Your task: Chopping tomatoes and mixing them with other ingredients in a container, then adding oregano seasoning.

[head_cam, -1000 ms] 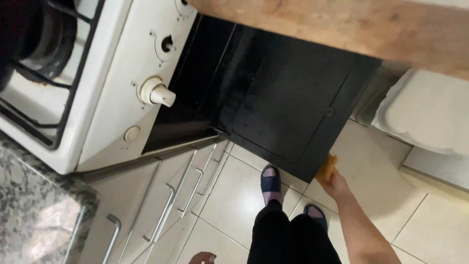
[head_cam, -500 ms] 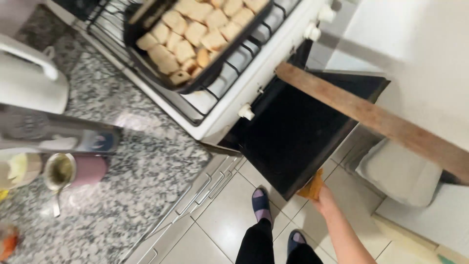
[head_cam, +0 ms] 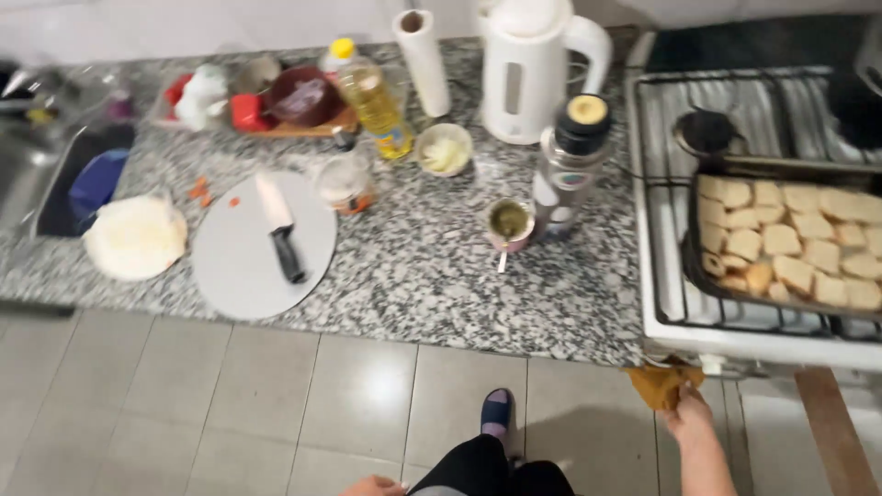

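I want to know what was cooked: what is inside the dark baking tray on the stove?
The baking tray on the stove holds pale, toasted bread pieces in rows. Its right part is cut off by the picture's edge, and the tray's floor under the pieces is hidden.
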